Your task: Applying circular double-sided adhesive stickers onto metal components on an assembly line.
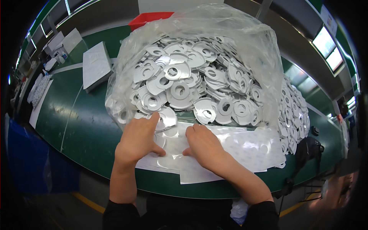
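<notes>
My left hand (pixel 135 138) is over the left end of translucent sheets (pixel 245 147) with rows of faint round marks. Its index finger and thumb are spread apart. The index tip is at the edge of a white, flat plastic part (pixel 167 118) with a round hole. Another pale part (pixel 160 141) shows between index and thumb, partly covered by the hand. My right hand (pixel 205 145) rests on the sheets with curled fingers, thumb pointing left; whatever lies under its fingertips is hidden. Ahead, a large clear plastic bag (pixel 247 28) lies open, full of similar white parts (pixel 180 90).
More white parts (pixel 293 115) are heaped right of the bag. A white box (pixel 96 65) stands at the left on the green table (pixel 73 122). A red bin (pixel 150 18) is behind the bag. A black device (pixel 308 149) is at the right edge.
</notes>
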`<state>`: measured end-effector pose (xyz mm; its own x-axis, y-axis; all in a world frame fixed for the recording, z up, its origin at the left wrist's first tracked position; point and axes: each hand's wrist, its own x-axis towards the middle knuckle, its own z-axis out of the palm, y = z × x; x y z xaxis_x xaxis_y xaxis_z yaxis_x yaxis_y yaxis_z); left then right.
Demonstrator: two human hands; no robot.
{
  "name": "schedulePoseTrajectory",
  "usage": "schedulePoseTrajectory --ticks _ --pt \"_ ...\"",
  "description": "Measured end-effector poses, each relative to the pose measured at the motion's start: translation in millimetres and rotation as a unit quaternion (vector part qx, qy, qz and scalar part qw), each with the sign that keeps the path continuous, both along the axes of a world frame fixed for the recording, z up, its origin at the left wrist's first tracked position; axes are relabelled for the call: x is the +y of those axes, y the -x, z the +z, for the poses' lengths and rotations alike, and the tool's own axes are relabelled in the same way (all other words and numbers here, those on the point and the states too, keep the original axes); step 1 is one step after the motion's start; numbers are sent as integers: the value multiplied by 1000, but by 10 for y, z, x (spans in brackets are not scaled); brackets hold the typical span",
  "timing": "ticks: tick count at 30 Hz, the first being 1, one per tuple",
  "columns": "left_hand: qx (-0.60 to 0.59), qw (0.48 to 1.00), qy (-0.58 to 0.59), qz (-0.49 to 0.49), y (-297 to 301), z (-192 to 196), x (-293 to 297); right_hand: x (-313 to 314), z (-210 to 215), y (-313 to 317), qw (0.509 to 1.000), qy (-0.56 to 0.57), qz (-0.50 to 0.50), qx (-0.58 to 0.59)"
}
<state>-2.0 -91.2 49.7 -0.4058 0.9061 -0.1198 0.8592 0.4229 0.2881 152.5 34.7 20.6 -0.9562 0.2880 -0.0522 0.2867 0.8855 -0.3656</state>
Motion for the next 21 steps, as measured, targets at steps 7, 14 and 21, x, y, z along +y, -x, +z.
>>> schedulePoseTrajectory --ticks 7,14,21 --pt "-10 1000 -28 2 7 -71 0 167 -28 79 996 54 29 -67" --pt "-26 1000 1 17 10 -39 -17 31 -66 -92 996 49 -19 68" --pt "-76 994 -53 -55 156 10 -93 191 -46 40 997 75 7 -26"
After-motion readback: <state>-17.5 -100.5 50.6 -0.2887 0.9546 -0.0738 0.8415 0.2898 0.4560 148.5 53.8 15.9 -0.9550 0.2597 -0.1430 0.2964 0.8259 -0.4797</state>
